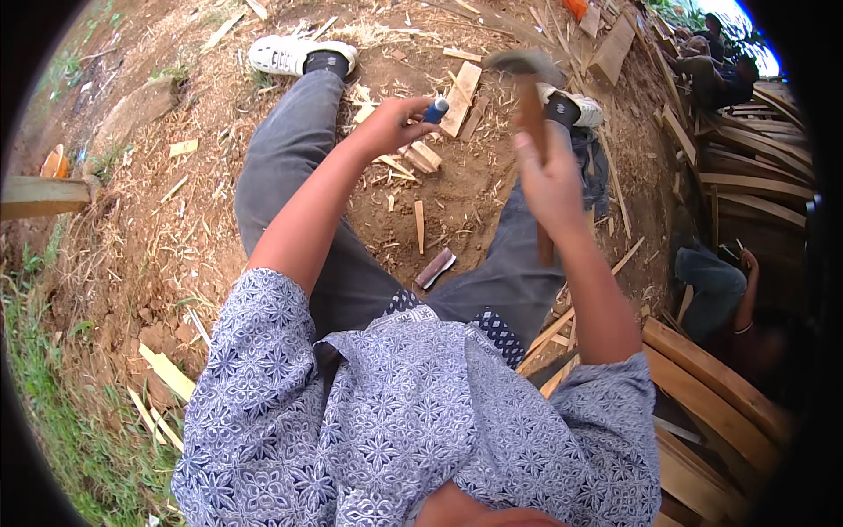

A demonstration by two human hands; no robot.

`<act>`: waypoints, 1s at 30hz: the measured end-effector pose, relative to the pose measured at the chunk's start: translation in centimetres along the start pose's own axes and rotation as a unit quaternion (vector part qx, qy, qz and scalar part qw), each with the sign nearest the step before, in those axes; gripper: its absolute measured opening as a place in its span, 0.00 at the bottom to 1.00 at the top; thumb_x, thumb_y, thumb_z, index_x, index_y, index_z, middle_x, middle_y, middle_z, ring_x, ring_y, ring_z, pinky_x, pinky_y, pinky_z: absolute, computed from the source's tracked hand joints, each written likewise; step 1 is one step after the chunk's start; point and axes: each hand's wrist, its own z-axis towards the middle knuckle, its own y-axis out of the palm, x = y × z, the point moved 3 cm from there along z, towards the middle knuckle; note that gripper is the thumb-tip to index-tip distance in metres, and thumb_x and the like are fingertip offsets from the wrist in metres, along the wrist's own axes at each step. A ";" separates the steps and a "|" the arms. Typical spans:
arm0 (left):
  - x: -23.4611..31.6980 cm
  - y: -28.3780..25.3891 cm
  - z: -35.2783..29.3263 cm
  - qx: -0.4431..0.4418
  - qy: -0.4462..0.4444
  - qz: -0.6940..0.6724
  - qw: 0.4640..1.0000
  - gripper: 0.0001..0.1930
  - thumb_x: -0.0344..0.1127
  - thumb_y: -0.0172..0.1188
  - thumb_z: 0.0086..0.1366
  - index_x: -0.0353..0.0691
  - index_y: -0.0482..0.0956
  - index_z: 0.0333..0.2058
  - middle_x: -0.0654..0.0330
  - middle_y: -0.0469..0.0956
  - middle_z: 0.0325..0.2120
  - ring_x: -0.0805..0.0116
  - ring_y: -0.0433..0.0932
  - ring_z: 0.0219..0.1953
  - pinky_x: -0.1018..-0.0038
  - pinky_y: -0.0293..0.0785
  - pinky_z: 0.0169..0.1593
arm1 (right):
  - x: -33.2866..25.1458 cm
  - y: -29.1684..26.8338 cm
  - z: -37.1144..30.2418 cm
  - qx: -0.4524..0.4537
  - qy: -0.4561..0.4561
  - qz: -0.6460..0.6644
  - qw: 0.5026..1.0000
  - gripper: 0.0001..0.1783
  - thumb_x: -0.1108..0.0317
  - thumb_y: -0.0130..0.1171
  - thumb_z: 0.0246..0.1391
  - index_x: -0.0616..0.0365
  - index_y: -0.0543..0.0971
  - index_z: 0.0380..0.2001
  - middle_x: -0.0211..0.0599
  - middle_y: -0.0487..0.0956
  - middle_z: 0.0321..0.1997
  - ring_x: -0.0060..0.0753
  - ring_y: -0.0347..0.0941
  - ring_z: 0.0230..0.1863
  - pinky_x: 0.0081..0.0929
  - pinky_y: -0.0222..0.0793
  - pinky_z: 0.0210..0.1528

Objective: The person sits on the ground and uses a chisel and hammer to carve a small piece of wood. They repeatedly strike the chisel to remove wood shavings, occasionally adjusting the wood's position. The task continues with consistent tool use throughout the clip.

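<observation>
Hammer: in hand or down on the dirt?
In hand: the right hand is closed around the hammer by its wooden handle, which shows on both sides of that hand.

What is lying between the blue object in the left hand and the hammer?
In the head view, a pale board and a narrower brown wood piece appear on the ground between the blue object and the hammer.

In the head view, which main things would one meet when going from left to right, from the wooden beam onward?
Wooden beam → left shoe → left hand holding a blue object → right hand gripping a hammer → piled planks.
</observation>
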 end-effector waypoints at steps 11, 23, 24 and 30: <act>-1.9 -0.8 -0.1 0.026 -0.110 -0.027 0.993 0.17 0.33 0.68 0.67 0.41 0.81 0.53 0.56 0.87 0.38 0.71 0.83 0.40 0.65 0.80 0.45 | 2.5 1.4 0.7 0.058 0.024 0.144 0.988 0.11 0.61 0.54 0.71 0.54 0.77 0.50 0.23 0.73 0.27 0.17 0.70 0.24 0.24 0.66 0.26; -7.3 -3.9 -0.7 0.355 -0.171 -0.171 0.903 0.16 0.47 0.55 0.77 0.39 0.71 0.49 0.64 0.78 0.33 0.76 0.76 0.30 0.74 0.77 0.32 | 22.2 15.3 -4.9 -0.001 0.304 0.151 0.941 0.17 0.63 0.59 0.66 0.61 0.74 0.52 0.33 0.75 0.29 0.29 0.73 0.26 0.31 0.73 0.32; -6.6 -3.8 -0.6 0.346 -0.187 -0.193 0.899 0.16 0.47 0.55 0.77 0.39 0.70 0.48 0.64 0.77 0.32 0.76 0.75 0.29 0.74 0.77 0.32 | 23.8 16.1 -5.5 -0.002 0.302 0.109 0.947 0.20 0.63 0.61 0.63 0.63 0.74 0.53 0.38 0.79 0.31 0.35 0.78 0.30 0.37 0.78 0.39; -5.8 -2.0 -0.3 0.261 -0.239 -0.131 0.926 0.15 0.45 0.62 0.73 0.39 0.72 0.40 0.69 0.71 0.21 0.78 0.72 0.20 0.77 0.70 0.24 | 23.8 18.1 -6.7 0.084 0.229 0.010 0.970 0.33 0.63 0.64 0.60 0.60 0.69 0.66 0.58 0.75 0.63 0.54 0.73 0.64 0.43 0.66 0.65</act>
